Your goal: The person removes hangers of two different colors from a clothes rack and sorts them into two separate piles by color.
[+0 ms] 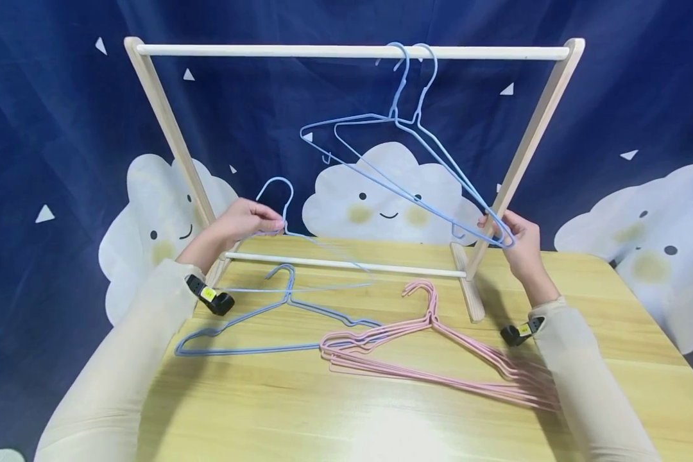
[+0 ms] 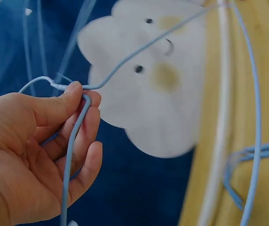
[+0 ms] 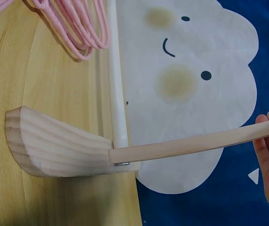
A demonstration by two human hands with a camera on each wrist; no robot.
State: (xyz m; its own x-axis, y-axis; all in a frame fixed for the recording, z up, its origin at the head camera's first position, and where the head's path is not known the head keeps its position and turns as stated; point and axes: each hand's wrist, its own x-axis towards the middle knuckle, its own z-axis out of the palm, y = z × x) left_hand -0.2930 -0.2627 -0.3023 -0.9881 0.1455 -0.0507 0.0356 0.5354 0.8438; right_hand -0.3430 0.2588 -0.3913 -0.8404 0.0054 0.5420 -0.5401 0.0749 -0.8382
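Note:
My left hand (image 1: pixel 244 223) pinches a light blue hanger (image 1: pixel 289 192) between thumb and fingers at the neck below its hook. This hanger is raised at the rack's left side, its hook pointing up and its lower bar above the table. At the other side, the right hand (image 1: pixel 523 247) holds the wooden rack's right post (image 1: pixel 532 138), its fingers passing behind it in the right wrist view. Two blue hangers (image 1: pixel 401 96) hang from the top rail (image 1: pixel 265 51), right of its middle. Their lower right corners overlap the right post and hand in the head view.
Blue hangers (image 1: pixel 248 351) lie stacked on the wooden table (image 1: pixel 265 410), under the rack's front. To their right lie several pink hangers (image 1: pixel 439 378), overlapping the blue ones. A lower white rail (image 1: pixel 346 263) joins the rack's sides. A dark blue cloud-patterned curtain (image 1: pixel 265 115) hangs behind.

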